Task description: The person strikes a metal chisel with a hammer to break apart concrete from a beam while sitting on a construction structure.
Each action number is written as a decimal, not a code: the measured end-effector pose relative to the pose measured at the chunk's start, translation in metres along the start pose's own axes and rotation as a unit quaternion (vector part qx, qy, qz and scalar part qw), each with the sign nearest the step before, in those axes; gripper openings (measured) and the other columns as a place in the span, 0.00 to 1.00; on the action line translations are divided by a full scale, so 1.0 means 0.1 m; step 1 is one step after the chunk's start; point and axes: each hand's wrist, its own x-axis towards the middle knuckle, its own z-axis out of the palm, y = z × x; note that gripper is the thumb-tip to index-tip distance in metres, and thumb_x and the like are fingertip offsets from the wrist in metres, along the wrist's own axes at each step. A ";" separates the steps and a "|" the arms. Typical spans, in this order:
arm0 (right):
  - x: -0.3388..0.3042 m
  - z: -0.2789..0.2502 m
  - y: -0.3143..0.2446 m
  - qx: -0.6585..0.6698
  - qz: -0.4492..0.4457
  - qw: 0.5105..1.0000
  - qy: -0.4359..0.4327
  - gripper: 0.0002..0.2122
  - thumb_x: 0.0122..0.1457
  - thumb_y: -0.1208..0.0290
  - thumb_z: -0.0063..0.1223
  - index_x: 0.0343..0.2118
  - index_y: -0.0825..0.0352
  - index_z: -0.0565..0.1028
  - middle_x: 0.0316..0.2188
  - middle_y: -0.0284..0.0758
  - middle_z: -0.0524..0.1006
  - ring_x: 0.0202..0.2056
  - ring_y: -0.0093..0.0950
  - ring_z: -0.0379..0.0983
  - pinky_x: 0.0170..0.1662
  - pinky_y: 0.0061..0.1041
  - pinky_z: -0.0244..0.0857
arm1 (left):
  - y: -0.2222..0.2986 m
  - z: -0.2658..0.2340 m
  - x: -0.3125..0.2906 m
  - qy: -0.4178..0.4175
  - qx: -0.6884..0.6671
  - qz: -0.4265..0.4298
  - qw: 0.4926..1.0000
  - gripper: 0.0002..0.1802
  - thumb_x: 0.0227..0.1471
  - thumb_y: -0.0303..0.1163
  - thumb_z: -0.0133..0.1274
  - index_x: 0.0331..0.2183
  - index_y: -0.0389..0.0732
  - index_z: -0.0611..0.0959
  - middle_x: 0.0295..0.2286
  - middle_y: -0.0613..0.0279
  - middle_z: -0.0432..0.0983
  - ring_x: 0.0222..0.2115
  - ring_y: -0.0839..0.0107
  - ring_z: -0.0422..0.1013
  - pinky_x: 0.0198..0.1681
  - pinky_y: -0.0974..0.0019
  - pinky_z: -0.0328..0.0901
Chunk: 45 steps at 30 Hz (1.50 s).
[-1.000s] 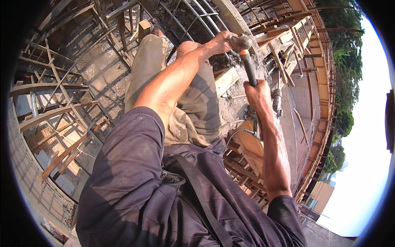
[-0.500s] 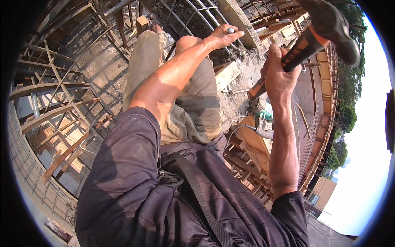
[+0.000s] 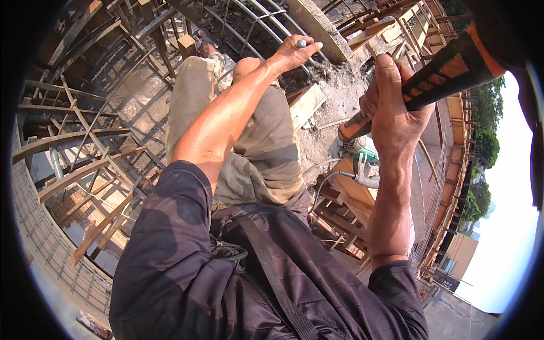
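My left hand [image 3: 286, 55] is closed round a metal rod [image 3: 301, 43]; only its round grey end shows above the fingers, and the rest is hidden. It is held out past my knee, near the steel bars and the rough concrete. My right hand [image 3: 394, 110] grips a hammer [image 3: 445, 73] with a black and orange handle, raised high and close to the camera. The handle's lower end sticks out below the fist, while the dark hammer head blurs into the upper right rim.
Reinforcing bars [image 3: 266, 20] run beside a concrete edge [image 3: 320, 31] ahead. A wooden block [image 3: 306, 105] lies on the rubble. Near my right forearm rests a green and grey power tool [image 3: 367, 164] with a cable. Timber framing [image 3: 79, 139] fills the left side.
The hammer has come up and nearer the camera, so its head has mostly left the picture. My left hand keeps its hold on the rod; the whole view has shifted slightly.
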 end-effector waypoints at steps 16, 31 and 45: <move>-1.37 -0.51 1.61 -0.136 0.512 0.843 -0.098 0.13 0.53 0.65 0.57 0.19 0.68 0.70 0.13 0.29 0.68 0.14 0.19 0.62 0.18 0.23 0.56 | -0.41 -0.85 0.10 -0.014 -0.104 -0.092 0.990 0.26 0.59 0.50 0.50 0.20 0.39 0.76 0.17 0.69 0.71 0.21 0.80 0.64 0.28 0.68 0.59; -2.28 -0.25 2.29 -0.149 0.529 0.835 -0.011 0.14 0.49 0.65 0.55 0.20 0.74 0.72 0.12 0.38 0.69 0.19 0.22 0.65 0.26 0.32 0.62 | -0.72 -1.18 -0.47 0.346 -0.357 -0.248 0.831 0.21 0.62 0.46 0.45 0.22 0.45 0.63 0.15 0.66 0.59 0.22 0.68 0.65 0.42 0.56 0.67; -2.14 -0.11 2.18 -0.108 0.543 0.831 -0.056 0.19 0.50 0.56 0.60 0.36 0.70 0.79 0.20 0.45 0.77 0.24 0.31 0.75 0.32 0.32 0.67 | 0.07 -0.93 -1.12 -0.207 0.174 -0.018 0.963 0.15 0.62 0.36 0.47 0.36 0.32 0.80 0.41 0.47 0.78 0.47 0.62 0.73 0.49 0.63 0.64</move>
